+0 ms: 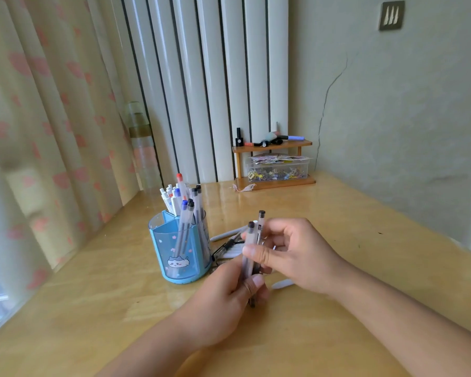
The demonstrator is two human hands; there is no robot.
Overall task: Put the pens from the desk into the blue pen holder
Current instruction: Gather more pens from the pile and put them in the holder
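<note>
Two frosted pens with black caps (252, 248) held upright in the middle of the head view, just right of the blue pen holder (180, 251) and clear of its rim. Left hand (229, 297) below, fingers and thumb curled round the lower barrels; right hand (291, 257) from the right, thumb and fingertips pinching the same bundle near its middle. No readable writing or brand anywhere; only a cartoon cat face and small pink flowers printed on the holder's translucent front. Inside the holder, a crowd of pens (181, 202) standing on end, with black, blue and one red cap, leaning slightly. Behind the hands, flat on the wooden desk (365, 240), a few more pens (229, 242): one grey, one dark, some white, partly hidden by the fingers, lying between the holder and the right hand. One pale pen end (282, 283) showing just under the right wrist. Farther back, against the wall, a small wooden shelf (273, 164) with a clear plastic box (279, 168) of small clips and papers on the lower level, and a dark little bottle and a few oddments on top. At left, a pale curtain (44, 118) with pink shapes, and a clear bottle (142, 148) standing at the desk's back edge. High on the right wall, a grey plate (391, 15) with markings too blurred to read.
</note>
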